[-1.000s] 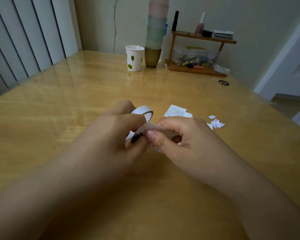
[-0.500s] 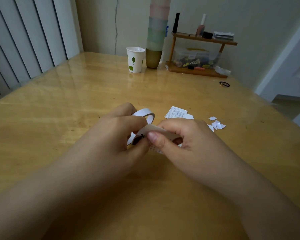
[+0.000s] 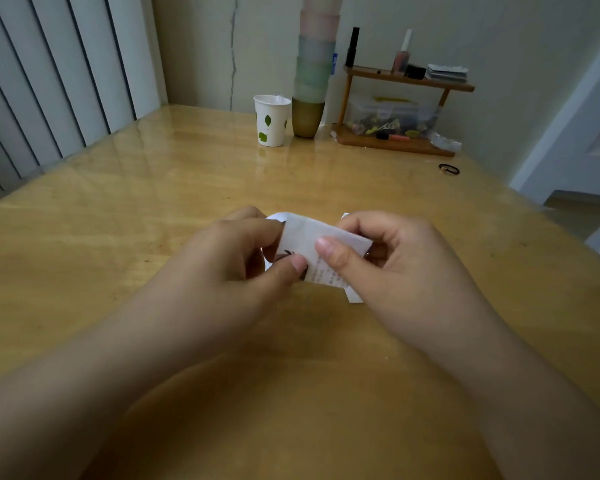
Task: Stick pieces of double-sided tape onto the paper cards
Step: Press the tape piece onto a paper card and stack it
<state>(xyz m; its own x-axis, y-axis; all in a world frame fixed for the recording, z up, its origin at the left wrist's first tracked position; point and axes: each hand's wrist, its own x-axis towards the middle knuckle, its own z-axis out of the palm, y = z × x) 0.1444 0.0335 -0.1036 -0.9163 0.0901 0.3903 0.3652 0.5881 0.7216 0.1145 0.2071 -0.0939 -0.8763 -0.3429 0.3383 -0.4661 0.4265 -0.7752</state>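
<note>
- The left hand (image 3: 243, 258) has its fingers curled in; thumb and forefinger pinch the left edge of a white paper card (image 3: 317, 249), the thumb tip lying over a dark printed mark on it.
- The right hand (image 3: 395, 258) grasps the same card from the other side, with the thumb pressed flat on the card's face and the curled fingers behind it.
- The card is held between both hands just above the table (image 3: 118, 237), roughly at the middle of the view. It is white, slightly bent, with a fold line running down it; small rows of printed text show on its lower part near the right thumb.
- A rounded white edge (image 3: 278, 216) peeps out above the left hand's fingers behind the card; whether it is the tape roll cannot be told.
- A narrow white strip (image 3: 354, 296) sticks out under the card beside the right thumb; whether it is tape or paper is unclear.
- The table is glossy pale wood.
- Far across it stands a white paper cup (image 3: 271, 121) with green leaf prints, just beside a tall stack of pastel cups (image 3: 312, 74) whose lowest one is golden brown.
- To the right of those is a small wooden shelf (image 3: 395, 143) bearing bottles and a clear box of small items.
- A black hair tie (image 3: 449, 169) lies on the table near the shelf.
</note>
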